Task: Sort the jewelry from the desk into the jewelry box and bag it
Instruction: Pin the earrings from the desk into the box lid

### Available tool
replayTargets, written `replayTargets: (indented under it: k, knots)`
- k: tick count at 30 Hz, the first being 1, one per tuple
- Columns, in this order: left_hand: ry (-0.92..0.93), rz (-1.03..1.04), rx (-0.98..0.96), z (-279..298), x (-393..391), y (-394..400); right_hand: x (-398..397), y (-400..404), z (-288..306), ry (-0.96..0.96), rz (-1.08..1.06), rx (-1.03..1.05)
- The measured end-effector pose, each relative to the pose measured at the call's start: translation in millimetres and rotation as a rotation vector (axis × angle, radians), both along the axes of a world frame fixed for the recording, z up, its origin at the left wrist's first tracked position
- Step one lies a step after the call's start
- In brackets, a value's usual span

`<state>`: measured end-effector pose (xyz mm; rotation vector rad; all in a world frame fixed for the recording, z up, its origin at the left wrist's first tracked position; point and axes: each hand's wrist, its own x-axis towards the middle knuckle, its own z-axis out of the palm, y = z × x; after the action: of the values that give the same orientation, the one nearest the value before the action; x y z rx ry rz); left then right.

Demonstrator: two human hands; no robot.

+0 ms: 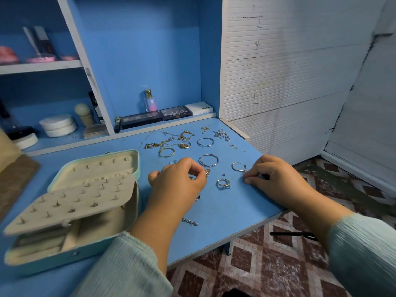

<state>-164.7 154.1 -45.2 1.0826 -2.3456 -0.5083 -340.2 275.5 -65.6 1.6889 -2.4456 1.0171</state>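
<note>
- Left hand [179,181] pinches a small earring [207,173] at its fingertips.
- Right hand [273,177] rests curled on the desk [214,211], whether grasping anything I cannot tell.
- Ring [223,183] lies between the hands.
- Open jewelry box [70,202] sits left of the left hand.

The open jewelry box [70,211] sits at the desk's [225,217] left. Right of it lie hoops, chains and a ring [223,183]; behind them, palettes [157,116] and a perfume bottle [150,101].

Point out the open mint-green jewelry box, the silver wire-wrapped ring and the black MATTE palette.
Open mint-green jewelry box [135,156]: head view, lid's rim.
Silver wire-wrapped ring [222,183]: head view, band.
Black MATTE palette [176,113]: head view, printed lid.
</note>
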Motion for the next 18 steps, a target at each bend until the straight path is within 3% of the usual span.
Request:
replayTargets:
  k: [9,18]
  knots:
    - [-0.002,-0.024,0.013,0.9,0.1,2.9,2.0,-0.1,3.3,-0.043,0.011,0.023]
    - [0.002,-0.012,0.034,3.2,1.5,4.6,5.6,3.2,4.8,-0.121,-0.12,-0.001]
